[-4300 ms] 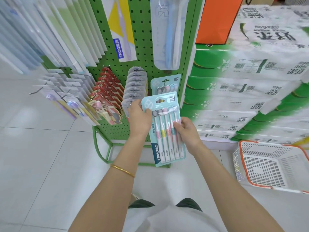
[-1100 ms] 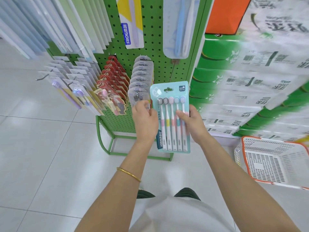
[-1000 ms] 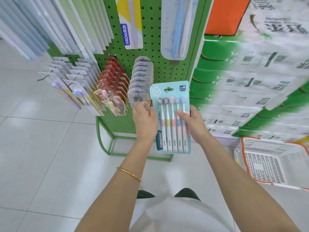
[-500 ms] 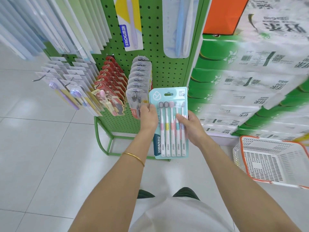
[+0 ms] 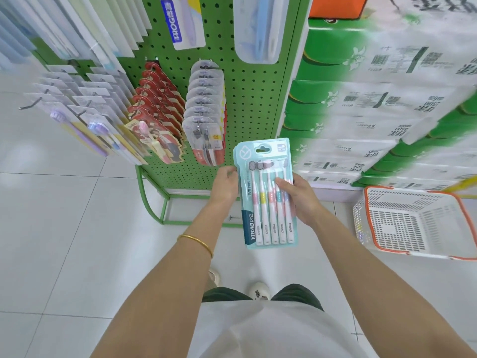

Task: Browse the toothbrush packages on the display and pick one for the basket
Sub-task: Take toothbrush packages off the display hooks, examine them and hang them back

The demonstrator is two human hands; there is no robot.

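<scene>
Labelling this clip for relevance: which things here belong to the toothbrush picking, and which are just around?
Job: teal toothbrush pack, held by left hand and right hand; pegboard display; basket.
Just around: stacked green-white packs; gold bangle.

A pale teal card-and-plastic pack of five white-handled toothbrushes is standing upright between both hands, front facing the viewer, bristle heads at the top. The left hand is gripping its left edge. The right hand is holding its right side, with the thumb lying across the front. Just beyond the hands, a green metal pegboard display is carrying rows of hanging packs: red-backed cards and clear blister packs above the left hand, and white-carded purple brushes further left. A white plastic lattice basket with an orange rim is sitting to the right of the right hand, apart from it.
</scene>
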